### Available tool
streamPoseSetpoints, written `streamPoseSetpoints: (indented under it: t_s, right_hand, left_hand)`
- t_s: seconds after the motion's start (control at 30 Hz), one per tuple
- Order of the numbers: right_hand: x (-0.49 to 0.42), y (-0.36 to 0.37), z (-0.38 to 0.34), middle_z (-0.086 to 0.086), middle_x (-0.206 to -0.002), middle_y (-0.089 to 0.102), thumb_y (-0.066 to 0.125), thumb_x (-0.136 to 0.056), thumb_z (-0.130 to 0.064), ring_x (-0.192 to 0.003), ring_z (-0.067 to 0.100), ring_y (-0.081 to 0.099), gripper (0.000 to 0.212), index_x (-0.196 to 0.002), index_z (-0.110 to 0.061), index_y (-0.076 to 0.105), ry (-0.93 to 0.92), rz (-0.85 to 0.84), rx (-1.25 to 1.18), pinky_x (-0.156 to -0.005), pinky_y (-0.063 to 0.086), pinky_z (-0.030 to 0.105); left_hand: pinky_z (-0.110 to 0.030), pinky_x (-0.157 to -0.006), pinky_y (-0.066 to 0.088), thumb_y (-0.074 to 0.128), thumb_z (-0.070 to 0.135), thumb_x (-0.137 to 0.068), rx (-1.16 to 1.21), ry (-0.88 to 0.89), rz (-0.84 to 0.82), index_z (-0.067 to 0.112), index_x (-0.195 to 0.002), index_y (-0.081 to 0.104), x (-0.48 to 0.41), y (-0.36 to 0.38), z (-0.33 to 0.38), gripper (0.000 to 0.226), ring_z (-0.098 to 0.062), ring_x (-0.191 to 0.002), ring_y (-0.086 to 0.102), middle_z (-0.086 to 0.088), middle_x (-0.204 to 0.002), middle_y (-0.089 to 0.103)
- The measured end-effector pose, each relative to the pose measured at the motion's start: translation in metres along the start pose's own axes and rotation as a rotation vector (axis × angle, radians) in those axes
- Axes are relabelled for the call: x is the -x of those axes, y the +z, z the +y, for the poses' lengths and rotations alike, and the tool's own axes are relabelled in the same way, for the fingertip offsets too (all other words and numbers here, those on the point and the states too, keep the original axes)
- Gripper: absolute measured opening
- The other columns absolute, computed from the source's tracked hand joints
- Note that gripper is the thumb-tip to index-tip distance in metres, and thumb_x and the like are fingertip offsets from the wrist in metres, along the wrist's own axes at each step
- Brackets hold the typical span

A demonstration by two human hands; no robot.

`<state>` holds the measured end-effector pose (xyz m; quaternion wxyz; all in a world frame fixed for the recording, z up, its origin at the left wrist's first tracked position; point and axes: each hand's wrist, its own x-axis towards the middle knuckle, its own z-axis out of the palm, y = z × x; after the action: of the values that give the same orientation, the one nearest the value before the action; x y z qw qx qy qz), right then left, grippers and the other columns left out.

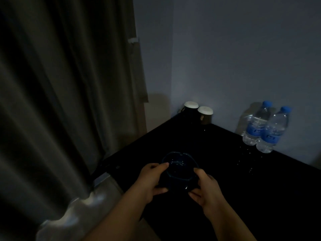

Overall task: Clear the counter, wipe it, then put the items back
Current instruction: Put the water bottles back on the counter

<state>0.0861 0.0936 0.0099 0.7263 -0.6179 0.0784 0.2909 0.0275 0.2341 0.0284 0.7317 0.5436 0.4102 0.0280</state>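
A dark blue glass ashtray [179,165] sits low over the black counter [260,180] near its front left part. My left hand [152,178] grips its left side, fingers curled over the rim and thumb underneath. On the right side my right hand [205,186] holds it the same way. Whether the ashtray touches the counter I cannot tell in the dim light. Two upside-down dark mugs [198,112] stand in the back corner. Two clear water bottles [265,129] with blue caps and labels stand against the wall at the right.
A heavy dark curtain [60,101] hangs at the left, down past the counter's left edge. Grey walls close the corner behind the counter. Small water drops [246,162] glint on the counter in front of the bottles.
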Motion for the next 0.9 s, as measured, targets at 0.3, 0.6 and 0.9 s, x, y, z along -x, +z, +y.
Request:
streamPoseSetpoints:
  t_s: [0.3,0.6,0.9]
  right_hand:
    - [-0.082,-0.047,-0.052,0.009,-0.108,0.062,0.048,-0.095,-0.032,-0.101,0.028,0.062,0.018,-0.106,-0.017,0.051,0.017,0.138,-0.001,-0.076,0.05,0.036]
    - [-0.155,-0.057,-0.096,0.012,-0.119,0.051,0.05,-0.096,-0.026,-0.087,0.021,0.055,0.043,-0.134,-0.011,0.037,0.045,0.245,-0.091,-0.067,0.046,0.032]
    - [-0.249,-0.071,-0.112,0.011,-0.099,0.063,0.058,-0.091,-0.018,-0.078,0.019,0.06,0.039,-0.126,-0.002,0.052,0.035,0.433,-0.038,-0.06,0.045,0.026]
  left_hand:
    - [-0.036,-0.067,0.056,0.065,0.025,-0.088,-0.155,-0.072,-0.169,0.014,-0.135,0.046,-0.079,0.096,0.044,0.052,-0.026,-0.12,0.049,-0.01,-0.133,0.05]
    - [-0.035,-0.06,0.052,0.06,0.019,-0.092,-0.208,-0.119,-0.259,0.01,-0.123,0.052,-0.161,0.16,0.082,0.033,-0.026,-0.108,0.055,-0.008,-0.112,0.058]
    - [-0.038,-0.074,0.053,0.059,0.019,-0.092,-0.28,-0.143,-0.371,0.013,-0.122,0.05,-0.257,0.21,0.106,0.032,-0.026,-0.114,0.053,-0.007,-0.118,0.055]
